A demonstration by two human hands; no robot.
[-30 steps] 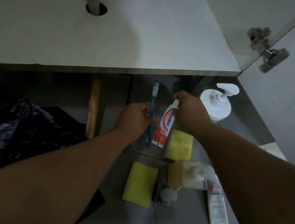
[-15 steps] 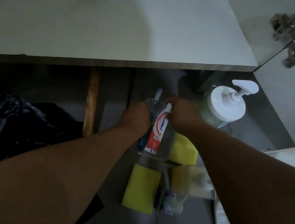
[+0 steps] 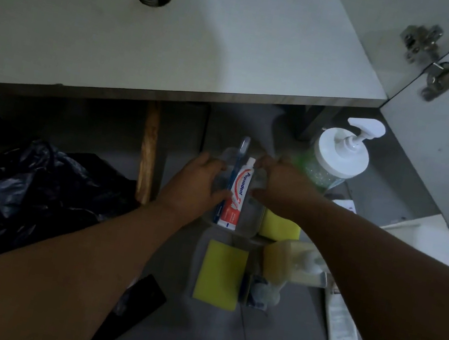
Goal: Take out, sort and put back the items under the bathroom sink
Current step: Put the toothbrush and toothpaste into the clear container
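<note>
Both hands on a clear tub point(image 3: 250, 222) held low over the floor, just in front of the cabinet shelf point(image 3: 238, 52). Left hand point(image 3: 195, 185) grips the tub's left wall, thumb curled over the near rim; right hand point(image 3: 277, 185) grips the right wall, fingers wrapped over the far corner. Inside the tub: toothpaste point(image 3: 236, 199) and a blue toothbrush point(image 3: 233, 171), side by side between the two hands, touching or nearly so. Both lie with the long axis running away from me, toward the cabinet; toothpaste cap and brush head point at the shelf edge, with the brush head poking past the tub's far rim. Shelf lies ahead of and above the tub (its front edge is just beyond the brush head), so I judge the coming move is a lift and push forward along that same axis. Neither hand is clearly nearer. Risk as I read it: the brush tip catches the shelf edge. Left on the floor: two yellow sponges point(image 3: 221, 274), a pump bottle point(image 3: 336, 159) and a white tube point(image 3: 339, 322).
</note>
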